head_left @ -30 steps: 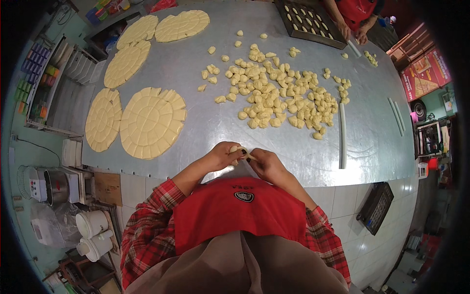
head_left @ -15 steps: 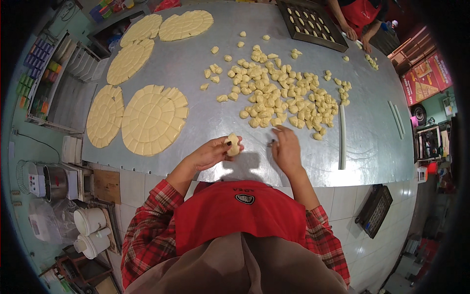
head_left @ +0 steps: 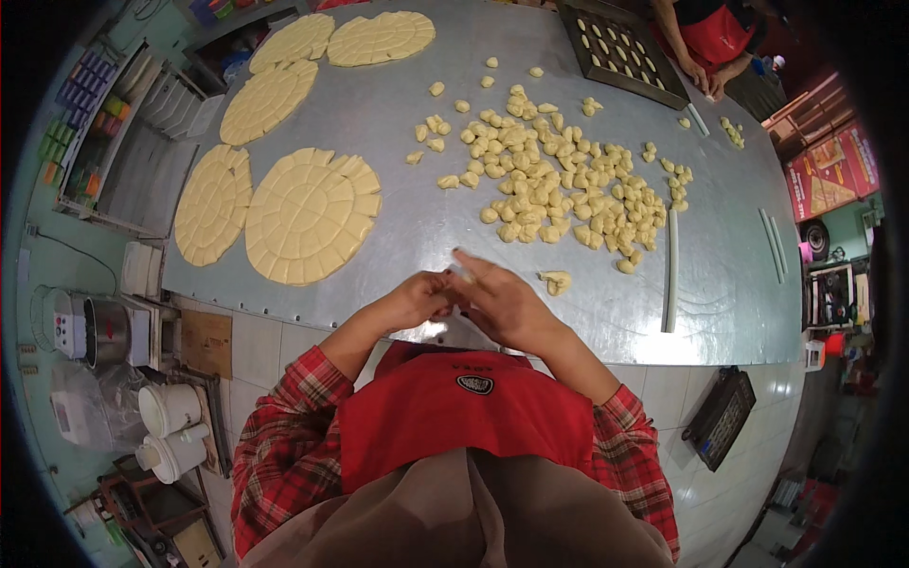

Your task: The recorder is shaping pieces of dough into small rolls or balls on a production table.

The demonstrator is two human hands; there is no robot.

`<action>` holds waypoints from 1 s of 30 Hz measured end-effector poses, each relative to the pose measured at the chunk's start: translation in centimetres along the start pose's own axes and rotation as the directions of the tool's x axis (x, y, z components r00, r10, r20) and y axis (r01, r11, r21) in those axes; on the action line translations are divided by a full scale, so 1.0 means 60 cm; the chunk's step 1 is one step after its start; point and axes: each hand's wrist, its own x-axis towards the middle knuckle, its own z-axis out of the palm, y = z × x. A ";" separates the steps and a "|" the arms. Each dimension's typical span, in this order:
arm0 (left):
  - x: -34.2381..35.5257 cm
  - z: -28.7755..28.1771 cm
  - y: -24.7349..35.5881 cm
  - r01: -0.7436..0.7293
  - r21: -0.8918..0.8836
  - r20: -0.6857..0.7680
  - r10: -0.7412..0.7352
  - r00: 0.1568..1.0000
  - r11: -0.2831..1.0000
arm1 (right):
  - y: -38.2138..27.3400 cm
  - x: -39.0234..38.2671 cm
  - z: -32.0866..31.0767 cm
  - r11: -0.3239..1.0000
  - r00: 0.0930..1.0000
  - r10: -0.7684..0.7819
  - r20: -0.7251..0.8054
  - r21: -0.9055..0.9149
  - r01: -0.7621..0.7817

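Observation:
Over the near part of the metal table, my left hand (head_left: 419, 301) has its fingers curled, tips meeting my right hand; what they hold, if anything, is hidden. My right hand (head_left: 502, 308) reaches across them, its fingers stretched out and slightly blurred. A loose dough lump (head_left: 557, 282) lies just beyond it to the right. Farther back spreads a wide pile of small pale-yellow dough pieces (head_left: 535, 175). To the left lie several flattened, scored dough rounds (head_left: 311, 213), the nearest with cut wedges at its edge.
A white rod (head_left: 672, 275) lies right of the pile, thinner rods (head_left: 773, 246) beyond. At the back, a dark tray (head_left: 615, 57) holds dough strips, beside a co-worker's hands (head_left: 715, 83). A mixer (head_left: 104, 331) and white buckets (head_left: 170, 409) stand off to the left.
My right hand has moved left onto my left fingers. The dough lump seen in my left hand half a second ago appears released onto the table at the right. The co-worker's hands have shifted.

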 end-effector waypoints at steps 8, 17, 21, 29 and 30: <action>-0.025 -0.005 -0.050 -0.003 0.159 0.182 -0.026 0.983 0.987 | -0.007 -0.031 0.063 0.996 0.942 0.064 0.329 -0.076 -0.041; -0.066 -0.068 -0.165 0.025 0.692 -0.380 0.335 0.862 0.722 | 0.039 -0.129 0.027 0.853 0.764 0.499 0.409 -0.074 -0.517; -0.005 0.014 -0.200 0.120 0.899 -0.344 0.509 0.789 0.421 | 0.044 -0.149 0.105 0.945 0.834 0.308 0.458 -0.246 -0.214; 0.051 -0.086 -0.131 -0.014 0.858 -0.393 0.672 0.627 0.514 | 0.097 -0.098 0.104 0.920 0.950 0.270 0.155 -0.331 -0.207; 0.016 -0.086 -0.152 0.065 0.840 -0.442 0.608 0.660 0.539 | 0.084 -0.126 0.097 0.916 0.949 0.266 0.172 -0.353 -0.193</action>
